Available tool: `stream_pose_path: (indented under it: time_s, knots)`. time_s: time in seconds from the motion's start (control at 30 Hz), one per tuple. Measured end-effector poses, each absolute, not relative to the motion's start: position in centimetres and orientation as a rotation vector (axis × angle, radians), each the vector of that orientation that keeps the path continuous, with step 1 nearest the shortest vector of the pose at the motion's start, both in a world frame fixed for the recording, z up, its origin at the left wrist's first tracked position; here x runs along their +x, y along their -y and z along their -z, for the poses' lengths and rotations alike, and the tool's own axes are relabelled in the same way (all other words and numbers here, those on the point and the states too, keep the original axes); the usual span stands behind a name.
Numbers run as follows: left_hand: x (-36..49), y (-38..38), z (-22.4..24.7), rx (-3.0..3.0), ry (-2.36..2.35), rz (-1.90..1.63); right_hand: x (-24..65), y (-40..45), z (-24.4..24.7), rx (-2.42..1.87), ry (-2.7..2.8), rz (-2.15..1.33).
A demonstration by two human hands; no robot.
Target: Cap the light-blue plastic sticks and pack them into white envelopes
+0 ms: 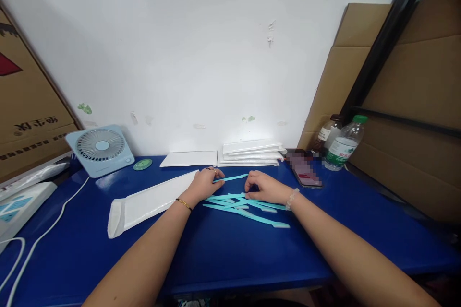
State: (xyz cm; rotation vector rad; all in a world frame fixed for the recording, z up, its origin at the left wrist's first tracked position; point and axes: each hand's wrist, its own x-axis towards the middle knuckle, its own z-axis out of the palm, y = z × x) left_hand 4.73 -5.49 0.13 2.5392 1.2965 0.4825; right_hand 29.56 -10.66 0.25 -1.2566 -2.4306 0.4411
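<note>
My left hand (pixel 206 185) is closed on one end of a slim teal eyebrow razor (pixel 235 178), which points right across the gap between my hands. My right hand (pixel 265 187) is curled, its thumb and fingertips pinched on a teal razor at the top edge of a loose pile of eyebrow razors (pixel 248 213). Several razors cross one another there, with pale, clear-looking covers at their ends. Beside and partly behind my left hand lies a white padded envelope (pixel 154 201), its flap open toward the lower left.
More white padded envelopes (pixel 252 152) are stacked against the wall. On the right are a phone (pixel 306 170), a green-capped water bottle (pixel 342 146) and a brown bottle (pixel 324 136). A blue fan (pixel 103 146), a green disc (pixel 142 164) and a power strip (pixel 21 206) with cables stand left.
</note>
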Motion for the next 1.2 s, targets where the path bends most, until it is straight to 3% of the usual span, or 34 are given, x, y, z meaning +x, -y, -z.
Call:
stream_pose_path:
  time_s: [0.2, 0.53, 0.77, 0.9, 1.03, 1.2]
  knots:
    - [5.9, 7.0, -1.0, 2.680, -0.924, -0.372, 29.0, 10.7, 0.0, -1.282, 2.404, -0.401]
    - [5.8, 5.7, -0.2, 2.660, -1.298, -0.513, 31.9, 9.6, -0.6, -1.482, 2.273, -0.243]
    - [5.9, 6.0, -0.4, 2.623, -1.195, -0.558, 32.4, 11.2, -1.8, -1.337, 2.501, -0.631]
    - [6.5, 7.2, -1.0, 2.661, -1.037, -0.550, 32.1, 11.3, -1.5, -1.365, 2.540, -0.680]
    - [7.2, 8.2, -1.2, 2.759, -0.934, -0.455, 31.2, 11.0, -1.2, -1.331, 2.409, -0.611]
    - [6.8, 7.4, -1.1, 2.791, -1.131, -0.437, 31.3, 10.4, -1.0, -1.337, 2.348, -0.461]
